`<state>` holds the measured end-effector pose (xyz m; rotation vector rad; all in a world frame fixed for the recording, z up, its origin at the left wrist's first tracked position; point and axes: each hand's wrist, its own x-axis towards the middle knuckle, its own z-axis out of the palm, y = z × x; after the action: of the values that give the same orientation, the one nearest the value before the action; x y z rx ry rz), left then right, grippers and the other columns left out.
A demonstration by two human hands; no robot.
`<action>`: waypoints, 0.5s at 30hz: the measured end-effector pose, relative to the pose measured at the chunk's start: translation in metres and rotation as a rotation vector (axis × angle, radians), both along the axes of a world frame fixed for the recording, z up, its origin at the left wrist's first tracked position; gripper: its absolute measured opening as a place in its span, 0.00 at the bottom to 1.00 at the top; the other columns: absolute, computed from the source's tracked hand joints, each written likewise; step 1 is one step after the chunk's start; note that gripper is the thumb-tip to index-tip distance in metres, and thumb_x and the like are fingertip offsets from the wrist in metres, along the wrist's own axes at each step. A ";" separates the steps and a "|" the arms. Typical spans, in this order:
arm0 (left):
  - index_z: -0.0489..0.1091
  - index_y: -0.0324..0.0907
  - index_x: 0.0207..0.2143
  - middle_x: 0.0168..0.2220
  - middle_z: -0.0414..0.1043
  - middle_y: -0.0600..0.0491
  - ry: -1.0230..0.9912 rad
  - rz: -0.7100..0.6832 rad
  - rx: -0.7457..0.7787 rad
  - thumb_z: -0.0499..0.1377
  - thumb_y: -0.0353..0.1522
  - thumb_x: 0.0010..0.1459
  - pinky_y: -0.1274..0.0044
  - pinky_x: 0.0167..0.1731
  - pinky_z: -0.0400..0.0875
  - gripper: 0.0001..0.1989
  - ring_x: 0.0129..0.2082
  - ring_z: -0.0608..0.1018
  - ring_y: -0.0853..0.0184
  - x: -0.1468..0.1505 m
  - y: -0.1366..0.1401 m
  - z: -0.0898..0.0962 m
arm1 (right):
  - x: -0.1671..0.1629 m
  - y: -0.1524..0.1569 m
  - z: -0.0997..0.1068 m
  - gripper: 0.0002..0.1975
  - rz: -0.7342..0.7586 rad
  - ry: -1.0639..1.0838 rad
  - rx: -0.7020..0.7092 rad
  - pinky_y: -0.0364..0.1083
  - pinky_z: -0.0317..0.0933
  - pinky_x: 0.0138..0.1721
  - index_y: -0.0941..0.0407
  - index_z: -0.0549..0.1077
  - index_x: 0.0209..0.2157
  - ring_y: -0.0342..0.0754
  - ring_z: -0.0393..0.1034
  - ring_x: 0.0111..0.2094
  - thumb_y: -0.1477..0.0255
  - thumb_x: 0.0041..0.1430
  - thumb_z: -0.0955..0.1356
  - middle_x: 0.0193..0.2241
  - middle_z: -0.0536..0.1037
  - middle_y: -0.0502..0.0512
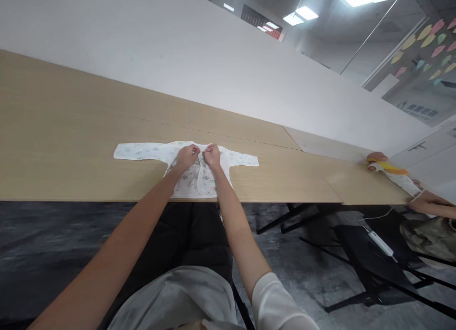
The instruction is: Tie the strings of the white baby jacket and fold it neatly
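A small white baby shirt point(185, 185) with a faint print lies flat on the wooden table, its two sleeves spread out to the sides. Near the neckline, my left hand point(188, 156) pinches the cloth left of the front opening. Just to its right, my right hand point(212, 155) is closed in a pinch on the upper edge of the other front panel. Both hands are close together, with a narrow gap between them. Whatever small part sits between the fingertips is too small to make out.
The light wooden table point(71, 130) runs along a white wall point(160, 59). At its far right lies a doll point(388, 170) in yellow and white, beside another person's hand point(429, 202). Black folding chairs point(366, 258) stand below, one with a white power strip point(381, 243).
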<state>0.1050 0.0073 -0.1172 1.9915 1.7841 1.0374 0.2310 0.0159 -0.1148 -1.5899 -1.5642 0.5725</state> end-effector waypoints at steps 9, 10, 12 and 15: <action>0.79 0.40 0.41 0.42 0.80 0.46 0.112 0.038 0.019 0.54 0.28 0.54 0.71 0.47 0.69 0.16 0.44 0.78 0.58 -0.002 0.005 -0.003 | 0.000 -0.005 0.006 0.14 0.045 -0.210 0.006 0.43 0.64 0.50 0.57 0.78 0.35 0.47 0.75 0.43 0.82 0.57 0.62 0.38 0.82 0.55; 0.80 0.41 0.40 0.42 0.80 0.45 0.134 0.047 0.016 0.54 0.29 0.55 0.71 0.47 0.69 0.16 0.44 0.78 0.57 -0.002 0.005 -0.003 | -0.001 -0.005 0.006 0.15 0.052 -0.228 0.009 0.44 0.64 0.51 0.57 0.79 0.36 0.48 0.75 0.44 0.82 0.57 0.62 0.39 0.82 0.55; 0.81 0.42 0.39 0.42 0.80 0.45 0.165 0.059 0.011 0.54 0.30 0.55 0.70 0.46 0.70 0.15 0.44 0.78 0.55 -0.002 0.004 -0.003 | -0.001 -0.005 0.006 0.15 0.065 -0.254 0.013 0.45 0.65 0.53 0.58 0.81 0.37 0.49 0.76 0.45 0.81 0.58 0.62 0.41 0.82 0.56; 0.81 0.42 0.39 0.41 0.80 0.44 0.180 0.070 0.007 0.55 0.31 0.55 0.69 0.46 0.70 0.16 0.44 0.78 0.54 -0.002 0.004 -0.002 | 0.000 -0.006 0.007 0.17 0.082 -0.271 0.017 0.45 0.65 0.53 0.58 0.81 0.40 0.50 0.76 0.46 0.82 0.58 0.62 0.43 0.82 0.58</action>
<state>0.1035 0.0111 -0.1189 2.0990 1.9563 0.9107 0.2306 0.0096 -0.1082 -1.6491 -1.8352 0.3974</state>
